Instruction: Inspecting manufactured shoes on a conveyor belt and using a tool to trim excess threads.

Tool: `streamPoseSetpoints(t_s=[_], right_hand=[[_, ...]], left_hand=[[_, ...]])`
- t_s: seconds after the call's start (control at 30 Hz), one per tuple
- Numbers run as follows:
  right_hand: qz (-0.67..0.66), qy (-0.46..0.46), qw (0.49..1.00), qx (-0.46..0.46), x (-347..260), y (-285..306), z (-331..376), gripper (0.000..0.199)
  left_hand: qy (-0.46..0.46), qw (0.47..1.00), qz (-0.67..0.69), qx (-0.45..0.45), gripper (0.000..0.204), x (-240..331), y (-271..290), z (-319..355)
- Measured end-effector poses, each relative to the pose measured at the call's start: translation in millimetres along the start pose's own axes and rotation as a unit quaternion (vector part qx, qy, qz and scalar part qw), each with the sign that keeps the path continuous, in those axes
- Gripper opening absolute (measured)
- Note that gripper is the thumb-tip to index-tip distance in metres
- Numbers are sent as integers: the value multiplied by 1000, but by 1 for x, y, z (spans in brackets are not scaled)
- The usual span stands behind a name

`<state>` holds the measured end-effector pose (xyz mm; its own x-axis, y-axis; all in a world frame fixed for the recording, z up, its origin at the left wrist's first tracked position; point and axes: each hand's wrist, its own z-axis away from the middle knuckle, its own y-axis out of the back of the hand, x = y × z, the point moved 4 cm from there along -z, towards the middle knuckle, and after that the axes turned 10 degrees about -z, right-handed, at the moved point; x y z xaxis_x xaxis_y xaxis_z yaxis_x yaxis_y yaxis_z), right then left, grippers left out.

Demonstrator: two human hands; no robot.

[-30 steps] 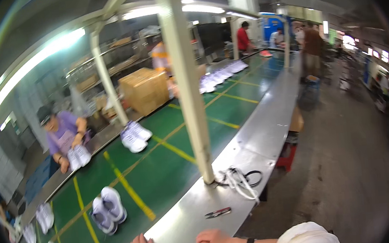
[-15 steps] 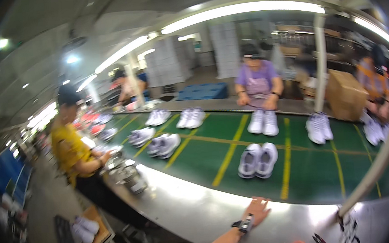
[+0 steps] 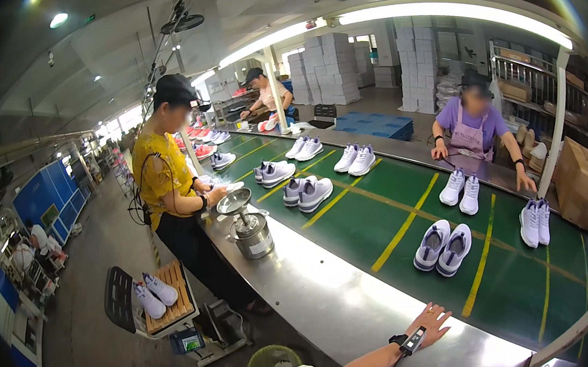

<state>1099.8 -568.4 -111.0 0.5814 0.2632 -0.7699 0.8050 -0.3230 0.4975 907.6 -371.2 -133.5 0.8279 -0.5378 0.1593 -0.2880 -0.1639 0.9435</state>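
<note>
My left hand point(image 3: 429, 326) rests palm down on the shiny metal edge point(image 3: 316, 279) of the conveyor, fingers spread and holding nothing. A small grey device is strapped at its wrist. Just beyond the fingers, on the green belt point(image 3: 395, 223), sits a pair of white-and-grey sneakers point(image 3: 443, 248), toes toward me. Farther off, another pair of white sneakers point(image 3: 460, 192) stands before a co-worker in purple. More pairs line the belt to the left and right. My right hand is out of view.
On the left, a co-worker in yellow point(image 3: 164, 174) stands beside a metal pot with a dish on top point(image 3: 249, 229). Sneakers point(image 3: 155, 293) lie on a wooden-topped cart nearby. A green bin point(image 3: 273, 364) stands below the metal edge. A white post point(image 3: 557, 118) rises at right.
My view has swung left, so the scene sits farther right. My left hand stays flat on the metal edge. The purple-clad co-worker's hands have moved apart, away from the sneakers in front.
</note>
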Motion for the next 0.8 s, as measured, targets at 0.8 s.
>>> streamPoseSetpoints(t_s=[0.8], right_hand=[[15, -45, 999, -20, 10, 5, 6, 15]], left_hand=[[8, 1000, 13, -11, 49, 7, -16, -1]])
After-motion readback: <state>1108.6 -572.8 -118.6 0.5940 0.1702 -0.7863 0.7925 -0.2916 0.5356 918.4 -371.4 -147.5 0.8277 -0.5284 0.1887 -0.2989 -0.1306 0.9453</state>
